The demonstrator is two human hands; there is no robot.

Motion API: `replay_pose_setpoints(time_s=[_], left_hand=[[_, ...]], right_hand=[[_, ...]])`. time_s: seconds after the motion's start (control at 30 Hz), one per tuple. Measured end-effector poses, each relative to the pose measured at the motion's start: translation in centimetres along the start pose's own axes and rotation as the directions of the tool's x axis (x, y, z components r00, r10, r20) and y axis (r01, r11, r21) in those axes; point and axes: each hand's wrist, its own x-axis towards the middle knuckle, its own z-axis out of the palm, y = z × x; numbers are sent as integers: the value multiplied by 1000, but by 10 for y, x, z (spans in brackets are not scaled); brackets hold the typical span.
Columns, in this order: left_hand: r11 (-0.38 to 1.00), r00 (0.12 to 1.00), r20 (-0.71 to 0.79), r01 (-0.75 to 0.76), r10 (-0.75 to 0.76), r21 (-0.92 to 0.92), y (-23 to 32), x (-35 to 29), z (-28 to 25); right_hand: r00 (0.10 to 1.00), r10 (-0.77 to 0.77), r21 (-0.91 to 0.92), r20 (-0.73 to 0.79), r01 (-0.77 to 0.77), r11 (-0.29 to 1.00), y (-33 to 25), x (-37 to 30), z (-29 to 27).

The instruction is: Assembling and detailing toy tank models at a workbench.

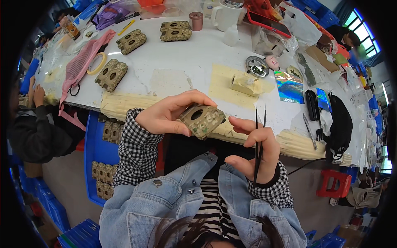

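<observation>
My left hand [167,113] is closed round a camouflage-patterned plastic shell [204,120] that looks like a toy vehicle body with a dark round hole. It is held tilted above the table's near edge. Just right of the shell, my right hand [264,151] has dark tweezers [258,159] tucked among its fingers, points upward. Its thumb and index finger stand apart and reach toward the shell without clearly touching it. Similar camouflage shells lie in pairs on the table: one pair [111,75] at the left, another [131,41] farther back, a third [175,31] beyond.
A metal dish [257,67] holds small dark green pieces, near a taped block [246,84] and a shiny sheet [289,87]. Silver tweezers [309,131] lie at the right. A blue tray [92,165] with more shells stands below left. Another person [35,132] sits at far left.
</observation>
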Motion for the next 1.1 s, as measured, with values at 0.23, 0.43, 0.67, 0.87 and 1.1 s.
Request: replay_pose_setpoints(time_s=[0.23, 0.43, 0.67, 0.87, 1.1], left_hand=[[966, 998, 3, 61, -64, 251, 17, 13, 12], [839, 998, -64, 51, -19, 542, 21, 29, 37], [849, 906, -394, -83, -153, -522, -36, 36, 90], [721, 865, -476, -227, -160, -654, -47, 40, 108], [401, 844, -531, -462, -75, -791, -45, 58, 74]], right_hand=[[997, 8, -64, -76, -13, 998, -1, 1, 4], [982, -34, -195, -188, -3, 981, 8, -5, 3], [985, 35, -64, -167, -46, 997, 12, -20, -5], [984, -23, -38, -178, 17, 999, 23, -19, -17], [962, -103, -422, -252, -13, 906, 42, 11, -80]])
